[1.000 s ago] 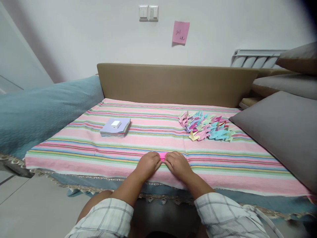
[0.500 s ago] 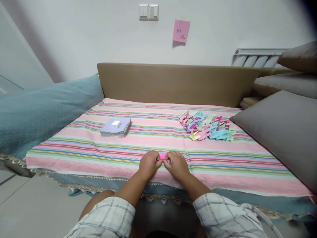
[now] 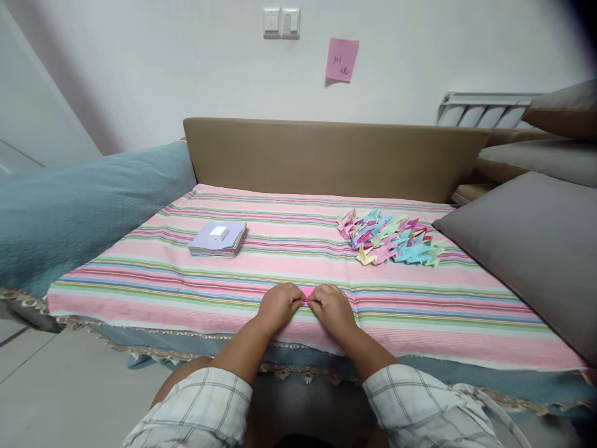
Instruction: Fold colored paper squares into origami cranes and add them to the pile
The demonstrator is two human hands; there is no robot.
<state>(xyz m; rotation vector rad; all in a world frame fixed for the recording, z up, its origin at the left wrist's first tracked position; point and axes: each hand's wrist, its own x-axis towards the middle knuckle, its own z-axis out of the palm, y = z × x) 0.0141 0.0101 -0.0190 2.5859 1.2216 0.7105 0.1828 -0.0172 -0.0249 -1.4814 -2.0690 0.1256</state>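
Between my two hands, near the front of the striped cloth (image 3: 298, 266), is a small bright pink piece of paper (image 3: 307, 290). My left hand (image 3: 280, 306) pinches its left side, fingers curled and thumb pressed in. From the right, my right hand (image 3: 332, 307) pinches the same paper, its fingertips close to the left ones. Most of the paper is hidden under the fingers, so its folds cannot be made out. Beyond my right hand lies a cluster of folded paper cranes (image 3: 389, 239) in several colours.
A stack of coloured paper sheets (image 3: 217, 241) with a small white block (image 3: 219, 233) on top sits at the left. Grey cushions (image 3: 527, 242) bound the right side, a blue covered armrest (image 3: 102, 205) the left. The brown backrest (image 3: 326, 158) stands behind.
My fingertips have shifted slightly on the pink paper, the thumbs now meeting closer together at its near edge. My left hand has moved a little left. The other things stay put.
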